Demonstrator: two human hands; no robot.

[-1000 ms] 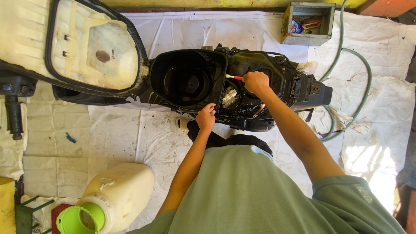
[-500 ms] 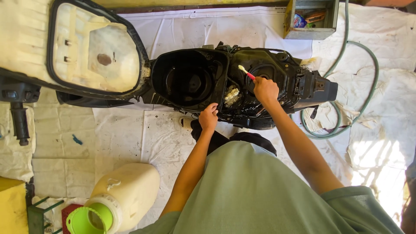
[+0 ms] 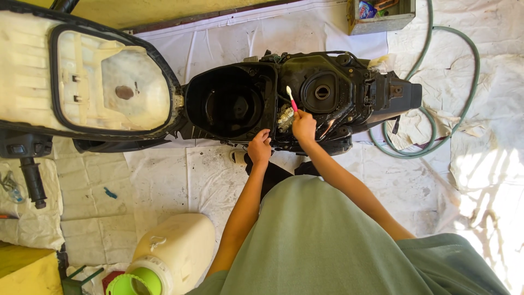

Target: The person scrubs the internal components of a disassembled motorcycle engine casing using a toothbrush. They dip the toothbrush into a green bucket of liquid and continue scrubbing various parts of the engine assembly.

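Head view: we use the black scooter body (image 3: 305,101) as our landmark. Our right hand (image 3: 304,125) rests at its near edge, fingers closed around a pink toothbrush (image 3: 291,99) whose bristle end points away from us, over the frame between the open storage bay (image 3: 232,104) and the round filler opening (image 3: 322,92). Our left hand (image 3: 260,148) curls its fingers on the body's near rim below the bay. A cream jug (image 3: 172,257) stands well short of the body, on our side.

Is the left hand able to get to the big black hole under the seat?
Probably yes: the left hand rests on the edge of the open black compartment, and nothing covers it, since the seat is flipped up.
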